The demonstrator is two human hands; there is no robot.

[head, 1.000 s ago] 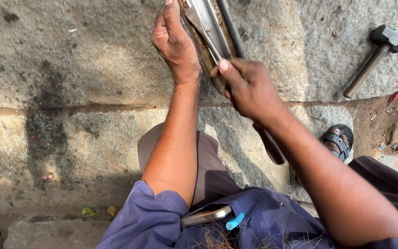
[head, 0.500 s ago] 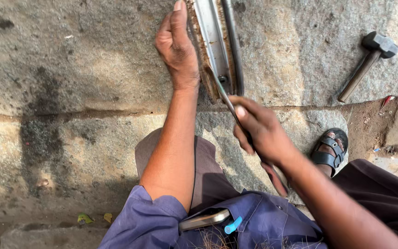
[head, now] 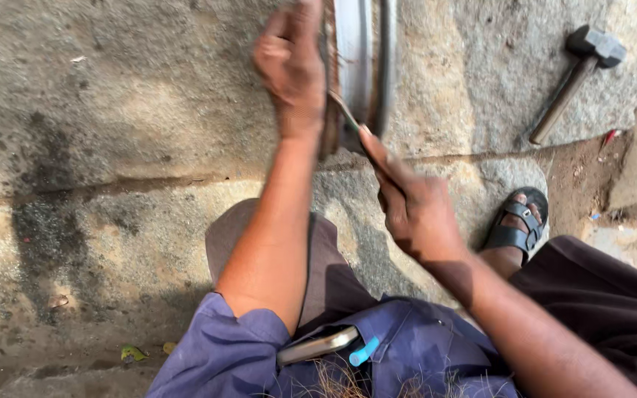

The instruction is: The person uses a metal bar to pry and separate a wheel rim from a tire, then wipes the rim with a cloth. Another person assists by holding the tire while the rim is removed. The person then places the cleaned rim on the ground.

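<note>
Hands top centre: left hand [head: 293,63] grip wrapped on metal strip [head: 353,44] edge, right hand [head: 414,210] grip closed around thin tool [head: 346,114] against strip. Hammer [head: 580,70] upper right on stone slab [head: 112,110].

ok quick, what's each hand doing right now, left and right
Left hand: pressed on the long rusty-edged metal strip on the grey stone slab; grip unclear.
Right hand: closed on a thin flat metal tool.
</note>
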